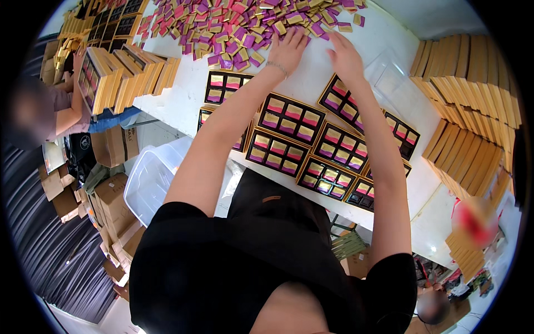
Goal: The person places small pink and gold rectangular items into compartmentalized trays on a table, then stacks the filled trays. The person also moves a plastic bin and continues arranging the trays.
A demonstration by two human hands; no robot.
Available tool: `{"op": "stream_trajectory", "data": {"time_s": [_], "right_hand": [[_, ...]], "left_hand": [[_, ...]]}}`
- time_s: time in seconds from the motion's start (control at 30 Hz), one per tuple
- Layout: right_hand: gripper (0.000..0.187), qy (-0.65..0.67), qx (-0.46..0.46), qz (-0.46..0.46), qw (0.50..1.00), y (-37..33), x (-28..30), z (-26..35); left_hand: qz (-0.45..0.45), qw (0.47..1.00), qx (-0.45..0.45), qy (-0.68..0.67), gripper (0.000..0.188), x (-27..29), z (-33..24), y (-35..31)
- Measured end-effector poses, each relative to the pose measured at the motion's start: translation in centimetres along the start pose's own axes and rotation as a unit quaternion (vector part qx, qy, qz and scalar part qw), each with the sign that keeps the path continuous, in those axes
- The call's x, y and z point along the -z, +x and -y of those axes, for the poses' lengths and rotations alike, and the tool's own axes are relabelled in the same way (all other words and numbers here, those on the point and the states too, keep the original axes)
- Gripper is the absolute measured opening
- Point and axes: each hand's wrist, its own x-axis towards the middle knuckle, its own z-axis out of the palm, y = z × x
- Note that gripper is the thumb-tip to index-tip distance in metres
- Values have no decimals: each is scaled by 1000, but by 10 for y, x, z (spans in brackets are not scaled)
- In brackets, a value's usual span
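Left hand [286, 53], fingers spread, is over the near edge of the heaped packets [239, 33] at twelve o'clock; right hand [345, 60], thumb parted, is just beside. Forearms [384, 139] partly hide compartmented boxes [409, 150]; clear plastic [389, 75] lies at two, stacked boxes [459, 158] at three, a bin [143, 186] at nine.

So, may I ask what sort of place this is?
Probably a packing workshop: the white table bears a heap of small wrapped pieces and black compartment trays, with stacked gold-coloured boxes at the right.
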Motion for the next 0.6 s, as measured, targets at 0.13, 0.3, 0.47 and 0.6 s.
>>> {"op": "stream_trajectory", "data": {"time_s": [0.13,0.3,0.47,0.6], "right_hand": [[33,-120,24,38,992,23,-47,-6],[18,-105,54,14,993,1,-44,-5],[23,87,-153,82,981,6,-25,-22],[34,535,-334,99,769,-9,-3,-31]], "left_hand": [[59,992,-39,-109,42,1,-4,-22],[61,978,-10,-200,38,5,11,-28],[25,961,67,-268,42,3,1,-16],[-25,905,143,-399,40,26,-25,10]]}}
